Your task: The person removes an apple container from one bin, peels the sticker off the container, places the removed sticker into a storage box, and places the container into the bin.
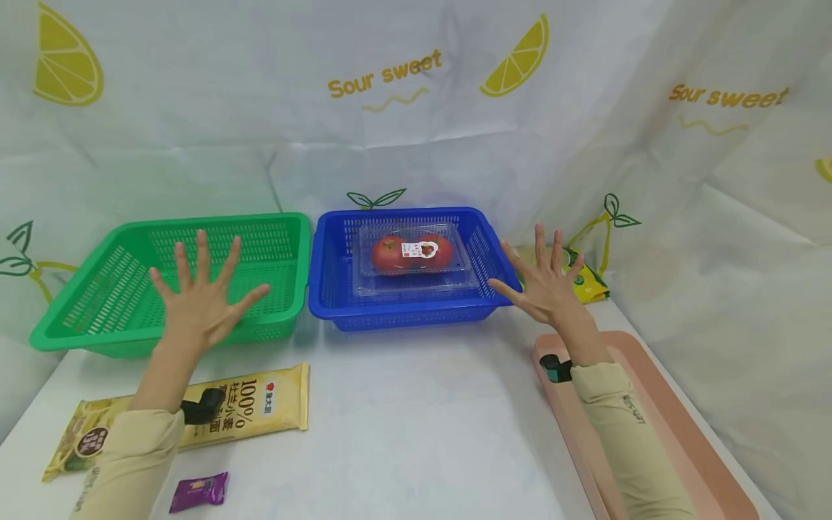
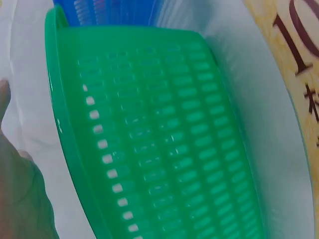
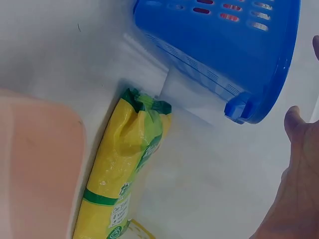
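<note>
Just below left fingers [image 1: 203, 256]: green basket [image 1: 279, 316]

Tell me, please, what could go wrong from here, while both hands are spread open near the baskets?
The right hand is close to the blue basket; a careless move might jolt it and shift the clear fruit box inside. The left sleeve appears beside the small purple packet; if drawn back low, it could perhaps push that packet aside.

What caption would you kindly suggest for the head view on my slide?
Left grip spread near the green basket, right grip spread by the blue basket, which holds boxed red fruit.
</note>
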`<state>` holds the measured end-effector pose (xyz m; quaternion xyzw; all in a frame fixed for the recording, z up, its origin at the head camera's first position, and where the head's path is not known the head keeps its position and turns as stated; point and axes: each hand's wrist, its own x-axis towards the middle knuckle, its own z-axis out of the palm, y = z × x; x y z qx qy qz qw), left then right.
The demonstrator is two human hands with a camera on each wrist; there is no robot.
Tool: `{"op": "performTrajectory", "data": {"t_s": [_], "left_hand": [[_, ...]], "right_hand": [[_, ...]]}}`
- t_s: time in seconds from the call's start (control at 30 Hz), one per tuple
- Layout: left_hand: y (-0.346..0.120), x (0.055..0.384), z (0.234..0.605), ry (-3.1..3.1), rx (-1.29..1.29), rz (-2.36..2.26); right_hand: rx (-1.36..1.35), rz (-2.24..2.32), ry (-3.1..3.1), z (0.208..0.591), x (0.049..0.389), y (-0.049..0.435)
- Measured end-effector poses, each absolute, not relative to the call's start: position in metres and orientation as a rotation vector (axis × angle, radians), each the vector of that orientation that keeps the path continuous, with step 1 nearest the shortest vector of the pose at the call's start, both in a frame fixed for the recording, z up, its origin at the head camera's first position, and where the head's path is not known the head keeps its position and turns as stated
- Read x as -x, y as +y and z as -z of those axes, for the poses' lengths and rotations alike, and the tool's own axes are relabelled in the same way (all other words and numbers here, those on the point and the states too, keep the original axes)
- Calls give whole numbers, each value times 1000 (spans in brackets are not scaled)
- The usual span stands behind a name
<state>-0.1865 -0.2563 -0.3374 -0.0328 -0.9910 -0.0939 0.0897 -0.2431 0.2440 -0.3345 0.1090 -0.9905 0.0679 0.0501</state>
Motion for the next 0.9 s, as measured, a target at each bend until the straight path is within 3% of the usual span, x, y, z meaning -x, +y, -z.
{"op": "performTrajectory", "data": {"t_s": [0.9], "left_hand": [[-166, 203, 339, -2916, 499, 543]], "right_hand": [[-557, -289, -2974, 345, 235, 243]]}}
